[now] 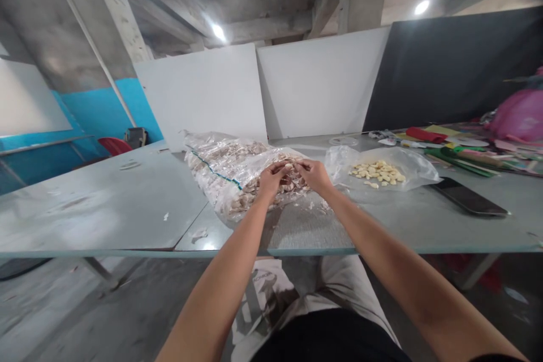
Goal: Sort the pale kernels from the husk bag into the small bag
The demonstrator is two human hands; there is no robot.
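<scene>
My left hand (274, 176) and my right hand (313, 174) meet over the mouth of a large clear plastic bag (220, 161). Between their fingertips is a small pale garlic clove (289, 166), and both hands pinch it. Dry garlic skins and unpeeled garlic (244, 201) fill the bag, which lies on its side with a blue-green stripe across it. To the right of my right hand, a pile of peeled garlic cloves (377, 172) rests on a second clear plastic bag (418, 172). Bits of skin (324, 206) are scattered on the table below my hands.
A dark phone (469, 197) lies on the grey table (139, 209) at the right. Behind it are coloured sheets and scraps (462, 153) and a pink bag (520, 116). White boards (203, 96) and a black board (449, 68) stand along the far edge.
</scene>
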